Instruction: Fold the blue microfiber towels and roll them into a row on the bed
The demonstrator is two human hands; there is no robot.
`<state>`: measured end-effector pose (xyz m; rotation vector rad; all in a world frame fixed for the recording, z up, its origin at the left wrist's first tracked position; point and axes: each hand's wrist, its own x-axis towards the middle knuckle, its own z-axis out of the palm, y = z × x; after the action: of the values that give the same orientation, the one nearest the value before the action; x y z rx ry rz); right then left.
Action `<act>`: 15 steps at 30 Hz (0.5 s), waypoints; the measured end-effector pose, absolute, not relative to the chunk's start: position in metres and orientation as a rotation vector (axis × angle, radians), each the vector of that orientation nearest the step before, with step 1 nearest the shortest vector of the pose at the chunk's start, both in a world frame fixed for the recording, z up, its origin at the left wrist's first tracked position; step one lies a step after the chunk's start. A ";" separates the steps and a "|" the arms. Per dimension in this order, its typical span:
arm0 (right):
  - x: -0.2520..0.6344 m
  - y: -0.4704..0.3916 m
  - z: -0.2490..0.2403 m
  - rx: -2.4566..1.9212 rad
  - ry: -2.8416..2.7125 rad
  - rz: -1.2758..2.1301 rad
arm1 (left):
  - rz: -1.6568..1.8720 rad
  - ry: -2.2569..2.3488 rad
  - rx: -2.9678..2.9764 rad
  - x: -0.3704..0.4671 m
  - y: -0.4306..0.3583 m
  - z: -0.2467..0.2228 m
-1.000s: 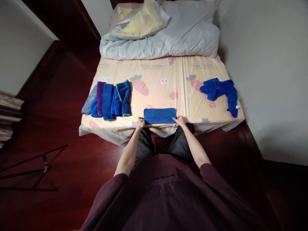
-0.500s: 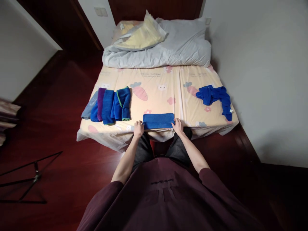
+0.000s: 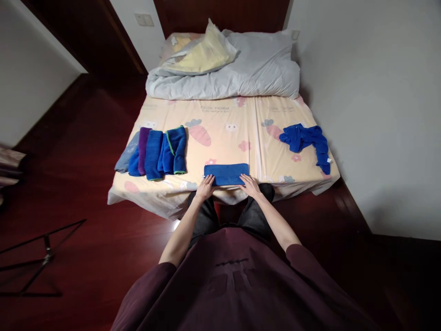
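A blue towel [image 3: 226,174], folded into a long flat strip, lies at the front edge of the bed. On its left end rests my left hand [image 3: 206,186], fingers stretched out over the cloth. My right hand [image 3: 250,185] lies the same way on the right end, fingers flat and apart. To the left is a row of folded towels, among them a purple towel [image 3: 144,151], a grey-blue towel [image 3: 128,155] and a green-edged blue towel [image 3: 178,149]. A crumpled blue cloth [image 3: 306,142] with a small white tag lies to the right.
The bed [image 3: 223,126] has a sheet printed with carrots and flowers. A rolled grey-white quilt [image 3: 262,69] and a yellow pillow in a clear cover [image 3: 206,55] are at its head. A black tripod leg [image 3: 44,257] stands on the floor at left.
Both hands have shifted from pinching the towel's outer ends to lying flat on it, slightly closer together. The towel now looks like one smooth strip, its fold laid down.
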<state>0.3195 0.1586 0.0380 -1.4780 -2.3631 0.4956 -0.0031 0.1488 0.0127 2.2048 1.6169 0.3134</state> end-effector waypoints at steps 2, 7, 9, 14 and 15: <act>0.321 0.161 0.035 -1.491 -2.354 0.527 | 0.306 1.621 2.199 -0.005 0.149 0.008; 0.318 0.170 0.029 -1.555 -2.295 0.559 | 0.308 1.647 2.195 -0.008 0.154 -0.002; 0.317 0.173 0.029 -1.582 -2.272 0.561 | 0.327 1.642 2.206 -0.009 0.156 -0.004; 0.314 0.179 0.031 -1.641 -2.211 0.590 | 0.314 1.670 2.198 -0.008 0.160 -0.004; 0.314 0.180 0.033 -1.653 -2.202 0.597 | 0.303 1.679 2.195 -0.007 0.161 -0.003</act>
<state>0.3136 0.1804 0.0326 -1.6529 -2.2020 0.5967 -0.0070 0.1610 -0.0033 2.1947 1.6795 0.3029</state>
